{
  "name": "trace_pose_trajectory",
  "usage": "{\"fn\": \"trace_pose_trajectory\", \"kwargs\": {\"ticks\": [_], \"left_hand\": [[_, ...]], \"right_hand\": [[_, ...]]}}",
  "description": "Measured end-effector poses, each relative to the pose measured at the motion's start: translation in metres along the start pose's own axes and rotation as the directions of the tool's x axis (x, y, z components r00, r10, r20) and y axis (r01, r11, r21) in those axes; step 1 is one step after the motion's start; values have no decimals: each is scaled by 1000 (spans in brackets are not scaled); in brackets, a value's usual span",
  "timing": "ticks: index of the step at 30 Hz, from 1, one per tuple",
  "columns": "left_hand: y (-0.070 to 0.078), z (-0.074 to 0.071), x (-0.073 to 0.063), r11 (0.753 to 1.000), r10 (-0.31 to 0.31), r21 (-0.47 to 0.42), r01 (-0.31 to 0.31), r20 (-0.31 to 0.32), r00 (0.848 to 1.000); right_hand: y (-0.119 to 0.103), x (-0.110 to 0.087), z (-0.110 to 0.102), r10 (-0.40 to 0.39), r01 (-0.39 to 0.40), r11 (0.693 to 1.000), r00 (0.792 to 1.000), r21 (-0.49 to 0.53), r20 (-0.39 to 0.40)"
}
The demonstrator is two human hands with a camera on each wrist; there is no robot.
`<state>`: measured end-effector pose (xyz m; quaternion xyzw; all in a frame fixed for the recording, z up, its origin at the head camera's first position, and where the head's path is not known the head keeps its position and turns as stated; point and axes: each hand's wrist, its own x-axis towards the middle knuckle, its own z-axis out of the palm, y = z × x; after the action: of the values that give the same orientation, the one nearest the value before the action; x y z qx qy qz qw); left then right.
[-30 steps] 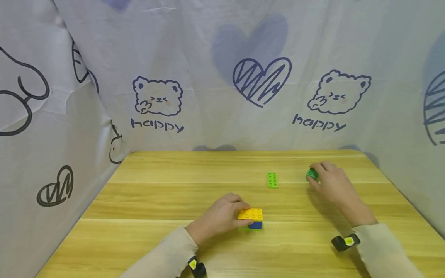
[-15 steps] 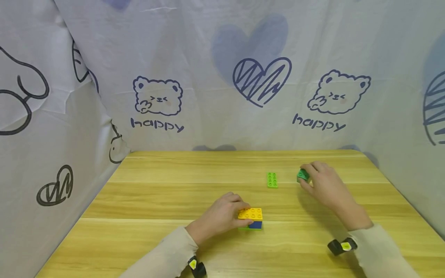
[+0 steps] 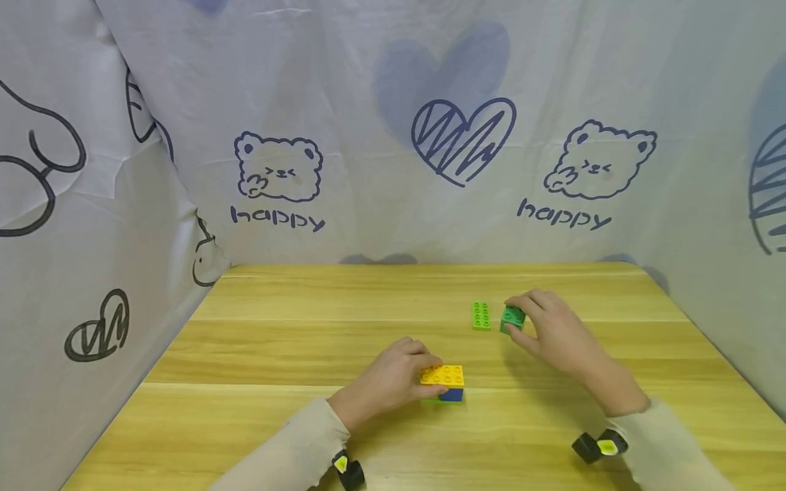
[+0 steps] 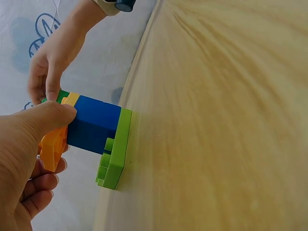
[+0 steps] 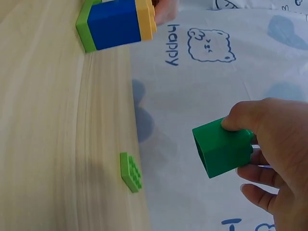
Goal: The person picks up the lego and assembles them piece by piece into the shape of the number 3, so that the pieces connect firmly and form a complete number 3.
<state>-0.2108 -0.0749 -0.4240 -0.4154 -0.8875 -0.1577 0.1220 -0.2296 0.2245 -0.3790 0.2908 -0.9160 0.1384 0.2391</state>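
My left hand [image 3: 389, 378] grips a small stack of toy building bricks on the table. Its top is a yellow brick [image 3: 451, 375], with a blue brick [image 4: 94, 122] beneath and a light green plate [image 4: 120, 149] at the bottom. Some studs of that plate show beside the blue brick in the left wrist view. The left thumb covers part of the yellow brick. Back and to the right, my right hand [image 3: 555, 337] pinches a dark green brick [image 5: 224, 147] between thumb and fingers, held above the table, its hollow underside partly visible in the right wrist view.
A loose light green studded plate [image 3: 482, 316] lies flat on the wooden table [image 3: 276, 341], just left of the dark green brick. White printed cloth [image 3: 368, 204] hangs behind the table and along its sides.
My right hand has moved left with the dark green brick, coming close to the loose light green plate. The left hand and its stack have stayed in place.
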Motion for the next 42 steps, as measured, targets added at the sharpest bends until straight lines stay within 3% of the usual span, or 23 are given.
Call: {"fn": "trace_pose_trajectory", "kwargs": {"ticks": [16, 29, 42], "left_hand": [[0, 0, 0, 1000, -8, -5, 8, 6, 1000], [0, 0, 0, 1000, 12, -8, -12, -11, 1000], [0, -1, 0, 1000, 19, -7, -19, -17, 1000]], "right_hand": [[-35, 0, 2, -92, 84, 987, 994, 139, 57], [-56, -2, 13, -110, 74, 963, 986, 258, 129], [-64, -1, 21, -144, 95, 931, 983, 352, 116]]}}
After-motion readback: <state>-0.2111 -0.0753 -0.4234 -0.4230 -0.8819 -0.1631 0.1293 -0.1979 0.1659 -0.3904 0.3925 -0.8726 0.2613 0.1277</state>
